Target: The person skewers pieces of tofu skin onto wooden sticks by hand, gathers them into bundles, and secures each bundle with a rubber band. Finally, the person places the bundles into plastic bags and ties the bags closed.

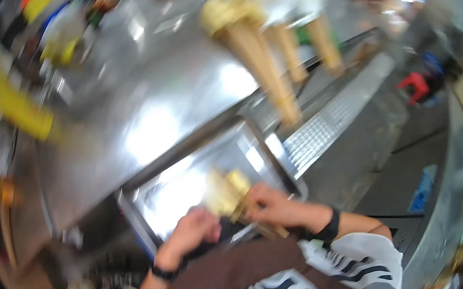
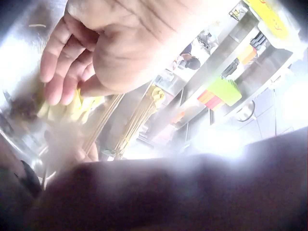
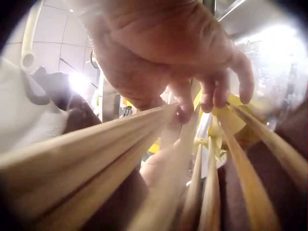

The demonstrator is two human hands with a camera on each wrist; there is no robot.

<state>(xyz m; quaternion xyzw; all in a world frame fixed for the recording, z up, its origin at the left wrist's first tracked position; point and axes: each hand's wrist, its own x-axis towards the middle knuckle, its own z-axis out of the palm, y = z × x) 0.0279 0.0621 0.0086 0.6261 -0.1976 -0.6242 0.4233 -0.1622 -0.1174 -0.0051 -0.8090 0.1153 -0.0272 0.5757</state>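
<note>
Over the metal tray [image 1: 183, 154], my right hand [image 1: 270, 205] grips thin wooden skewers [image 3: 207, 187] that carry yellow, sheet-like food [image 1: 228, 194]. The skewers fan back toward the camera in the right wrist view, with the fingertips bent down on them close to the yellow pieces [image 3: 228, 120]. Across from it, my left hand [image 1: 194, 230] hovers at the tray's near side with loosely bent fingers and nothing in them. In the left wrist view, the left fingertips [image 2: 52, 94] overlap the yellow food [image 2: 77, 108]. Motion blur softens the food's detail.
Bundles of skewers with yellow tops [image 1: 263, 61] lie on the steel counter [image 1: 98, 138] beyond the tray. To their right runs a ridged metal strip [image 1: 334, 123]. A yellow object [image 1: 14, 104] and plastic bags sit at the left. A red item [image 1: 413, 86] is at the right.
</note>
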